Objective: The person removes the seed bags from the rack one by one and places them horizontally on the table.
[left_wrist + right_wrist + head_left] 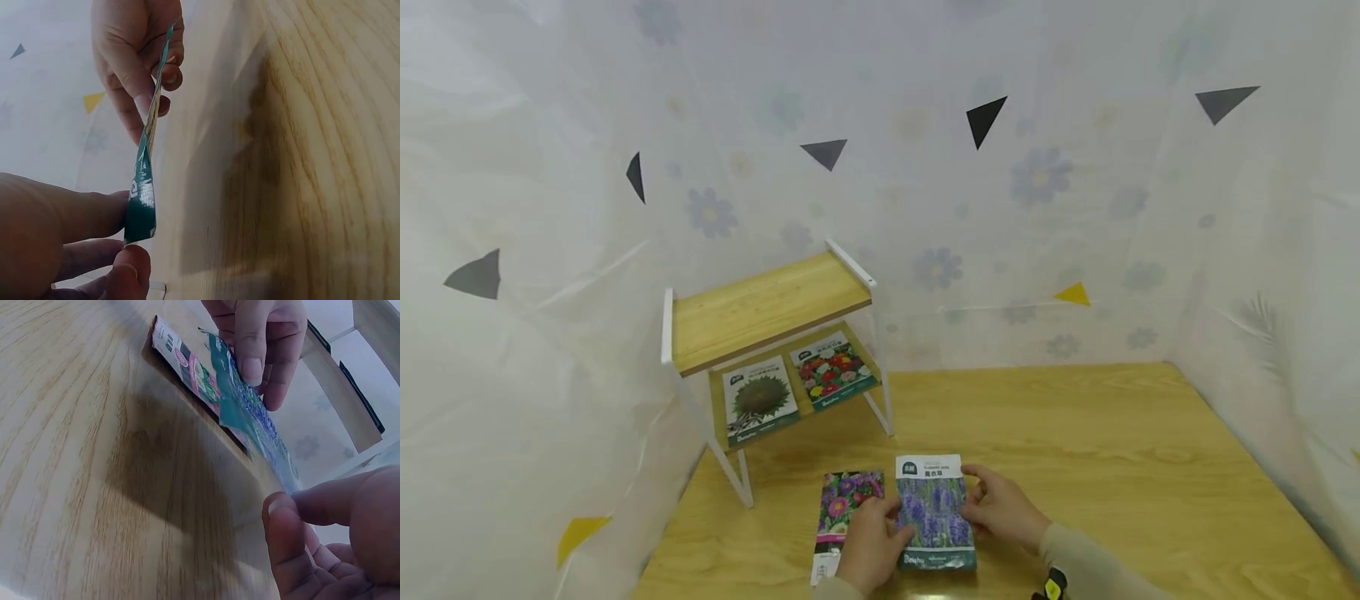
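Note:
Both hands hold a flower seed packet (934,508) with purple lavender-like blooms, raised above the table. My left hand (872,537) pinches its left edge, thumb on the front. At the opposite edge my right hand (1000,508) pinches it between thumb and fingers. In the left wrist view the packet (142,200) appears nearly edge-on, with a glossy green bottom strip. A second seed packet (838,504), showing pink and purple flowers, lies on the table beside it, partly hidden by my left hand. The right wrist view shows that packet (187,365) flat on the wood.
A small two-tier wooden rack (767,304) with white metal legs stands at the back left. Its lower shelf bears a sunflower-head packet (762,396) and a red-flower packet (831,369). The wooden table (1075,433) meets a pale patterned curtain (925,208) behind.

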Demonstrator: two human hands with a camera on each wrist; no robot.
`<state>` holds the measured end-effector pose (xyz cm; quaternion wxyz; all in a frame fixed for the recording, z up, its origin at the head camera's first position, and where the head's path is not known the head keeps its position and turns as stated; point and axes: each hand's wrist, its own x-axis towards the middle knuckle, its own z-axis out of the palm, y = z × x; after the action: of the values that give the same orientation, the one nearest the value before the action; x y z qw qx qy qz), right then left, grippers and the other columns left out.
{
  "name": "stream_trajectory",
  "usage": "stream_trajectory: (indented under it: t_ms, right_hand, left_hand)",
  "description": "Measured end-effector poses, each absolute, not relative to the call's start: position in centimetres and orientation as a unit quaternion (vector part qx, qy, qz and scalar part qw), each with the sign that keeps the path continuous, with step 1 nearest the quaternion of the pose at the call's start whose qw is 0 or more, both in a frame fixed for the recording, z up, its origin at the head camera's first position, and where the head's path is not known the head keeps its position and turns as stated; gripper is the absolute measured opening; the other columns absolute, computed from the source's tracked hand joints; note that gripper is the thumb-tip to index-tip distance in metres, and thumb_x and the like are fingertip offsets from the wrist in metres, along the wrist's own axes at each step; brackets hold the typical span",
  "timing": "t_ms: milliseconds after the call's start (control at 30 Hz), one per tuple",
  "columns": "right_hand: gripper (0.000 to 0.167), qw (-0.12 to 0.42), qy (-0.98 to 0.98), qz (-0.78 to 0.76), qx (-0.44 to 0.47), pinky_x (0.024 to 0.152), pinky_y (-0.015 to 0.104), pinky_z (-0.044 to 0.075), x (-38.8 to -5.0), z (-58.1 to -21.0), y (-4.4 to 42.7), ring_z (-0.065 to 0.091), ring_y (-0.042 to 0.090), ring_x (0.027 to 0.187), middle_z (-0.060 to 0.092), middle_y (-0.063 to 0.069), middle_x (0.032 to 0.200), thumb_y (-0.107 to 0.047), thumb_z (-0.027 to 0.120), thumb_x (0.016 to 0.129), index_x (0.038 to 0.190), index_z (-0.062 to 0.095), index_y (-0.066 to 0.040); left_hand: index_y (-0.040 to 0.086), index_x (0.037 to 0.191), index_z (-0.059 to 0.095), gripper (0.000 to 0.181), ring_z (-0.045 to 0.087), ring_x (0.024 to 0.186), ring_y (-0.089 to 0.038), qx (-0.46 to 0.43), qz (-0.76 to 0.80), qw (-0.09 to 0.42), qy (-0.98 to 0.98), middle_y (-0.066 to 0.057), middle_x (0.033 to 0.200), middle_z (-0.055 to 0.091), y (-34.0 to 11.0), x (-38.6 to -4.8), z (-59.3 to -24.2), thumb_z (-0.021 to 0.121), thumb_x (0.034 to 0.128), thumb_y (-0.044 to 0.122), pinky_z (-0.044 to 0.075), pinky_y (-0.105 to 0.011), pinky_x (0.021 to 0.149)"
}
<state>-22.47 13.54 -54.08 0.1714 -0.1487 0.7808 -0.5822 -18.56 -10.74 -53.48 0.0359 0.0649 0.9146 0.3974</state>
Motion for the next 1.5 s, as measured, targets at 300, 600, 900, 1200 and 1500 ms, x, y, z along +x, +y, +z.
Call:
stream_trajectory:
  t_ms: [300,600,900,1200,1500]
  right_hand:
    - [0.066,0.165,0.794,-0.563,-0.157,0.046,0.034,0.05,-22.4,-54.5,13.2,0.06,0.022,0.055,0.058,0.01,0.076,-0.003,0.066,0.088,0.141,0.03,0.014]
    - [0.068,0.158,0.804,-0.548,-0.169,0.047,0.033,0.05,-22.8,-55.0,13.0,0.06,0.021,0.055,0.059,0.007,0.072,-0.004,0.067,0.087,0.14,0.03,0.017]
    - [0.069,0.142,0.825,-0.515,-0.186,0.05,0.028,0.048,-23.0,-55.9,12.8,0.058,0.017,0.056,0.058,0.004,0.072,-0.009,0.07,0.086,0.137,0.034,0.02]
    - [0.073,0.124,0.851,-0.468,-0.204,0.049,0.024,0.044,-23.3,-57.1,12.7,0.052,0.009,0.058,0.057,-0.002,0.074,-0.016,0.075,0.082,0.134,0.038,0.02]
    - [0.074,0.127,0.862,-0.449,-0.197,0.051,0.023,0.042,-22.9,-57.1,12.5,0.05,0.01,0.06,0.056,-0.002,0.075,-0.015,0.077,0.08,0.132,0.039,0.021]
  left_hand:
    - [0.003,0.102,0.073,0.027,0.06,0.095,-0.027,0.112,0.326,0.014,0.939,-0.005,0.102,0.061,-10.6,-18.4,-53.7,0.078,0.0811,0.019,0.051,-0.045,0.081]
    - [0.009,0.097,0.076,0.014,0.06,0.09,-0.021,0.147,0.263,0.004,0.954,0.0,0.098,0.061,-10.5,-18.6,-53.9,0.073,0.0846,0.015,0.051,-0.04,0.079]
    - [0.004,0.097,0.075,0.024,0.059,0.084,-0.018,0.162,0.225,0.01,0.961,-0.002,0.094,0.06,-10.4,-18.6,-54.1,0.074,0.084,0.024,0.052,-0.036,0.072]
    - [0.001,0.111,0.07,0.061,0.057,0.099,-0.026,0.156,0.209,0.057,0.964,-0.01,0.106,0.059,-10.1,-18.2,-54.7,0.077,0.0753,0.05,0.05,-0.044,0.085]
    - [0.003,0.112,0.07,0.066,0.054,0.095,-0.021,0.166,0.186,0.063,0.966,-0.007,0.103,0.055,-10.1,-17.7,-54.9,0.079,0.0714,0.055,0.051,-0.039,0.082]
